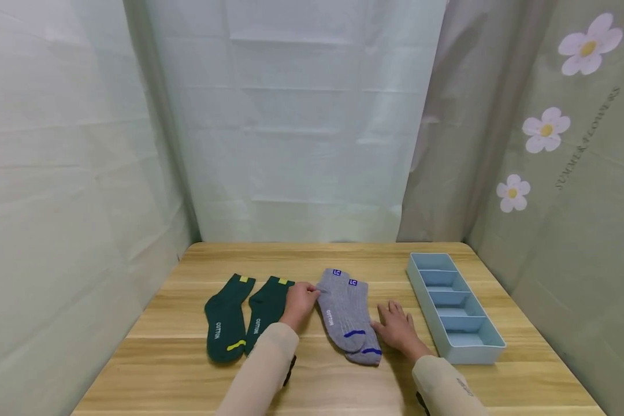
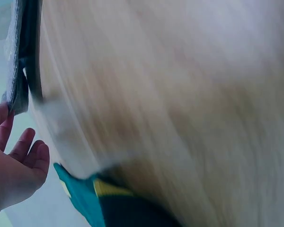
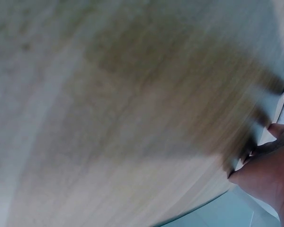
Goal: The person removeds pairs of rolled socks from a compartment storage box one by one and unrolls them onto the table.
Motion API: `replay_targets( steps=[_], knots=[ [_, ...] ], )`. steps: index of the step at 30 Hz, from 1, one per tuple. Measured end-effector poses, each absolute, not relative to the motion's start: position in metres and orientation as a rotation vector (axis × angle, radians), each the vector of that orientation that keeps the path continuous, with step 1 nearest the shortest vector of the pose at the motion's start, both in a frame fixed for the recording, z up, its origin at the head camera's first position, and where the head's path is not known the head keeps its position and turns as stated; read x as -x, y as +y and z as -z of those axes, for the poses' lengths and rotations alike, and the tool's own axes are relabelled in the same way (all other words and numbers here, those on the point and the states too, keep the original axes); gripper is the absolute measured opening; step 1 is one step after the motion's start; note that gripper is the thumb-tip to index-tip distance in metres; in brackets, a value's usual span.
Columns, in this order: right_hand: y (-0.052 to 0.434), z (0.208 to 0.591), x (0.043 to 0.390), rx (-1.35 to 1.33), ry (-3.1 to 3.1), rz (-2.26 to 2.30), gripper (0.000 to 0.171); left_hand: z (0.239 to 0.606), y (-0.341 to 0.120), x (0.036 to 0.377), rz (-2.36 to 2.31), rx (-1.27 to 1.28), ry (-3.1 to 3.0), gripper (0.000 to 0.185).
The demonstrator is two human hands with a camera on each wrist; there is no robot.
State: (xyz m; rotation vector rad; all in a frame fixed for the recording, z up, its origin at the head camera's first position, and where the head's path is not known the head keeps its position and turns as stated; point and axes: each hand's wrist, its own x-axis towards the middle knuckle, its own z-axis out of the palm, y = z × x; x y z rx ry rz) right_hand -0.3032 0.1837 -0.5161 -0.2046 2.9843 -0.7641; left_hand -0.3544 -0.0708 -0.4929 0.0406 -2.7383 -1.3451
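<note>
Two grey socks with blue marks lie overlapped at the middle of the table in the head view: an upper grey sock and a lower grey sock partly covered by it. My left hand pinches the upper sock's left edge between thumb and index finger; the left wrist view shows the sock raised at that edge. My right hand has its fingers spread over the table, its thumb beside the lower sock. Left of these lie two dark green socks, one flat, the other partly hidden by my left arm.
A light blue tray with several compartments stands on the right of the wooden table. Pale curtains hang behind the table and along both sides, the right one with printed flowers.
</note>
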Motion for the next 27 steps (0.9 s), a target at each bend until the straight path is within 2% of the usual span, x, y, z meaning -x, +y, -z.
replay_targets(
  steps=[7, 16, 27],
  knots=[
    [0.185, 0.521, 0.306, 0.192, 2.98, 0.763, 0.058, 0.49, -0.088, 0.354, 1.262, -0.016, -2.731, 0.012],
    [0.183, 0.518, 0.305, 0.179, 2.976, 0.757, 0.058, 0.485, -0.106, 0.355, 1.206, -0.11, -2.753, 0.013],
    [0.184, 0.518, 0.305, 0.181, 2.975, 0.746, 0.058, 0.489, -0.092, 0.351, 0.774, 0.236, -2.96, 0.047]
  ],
)
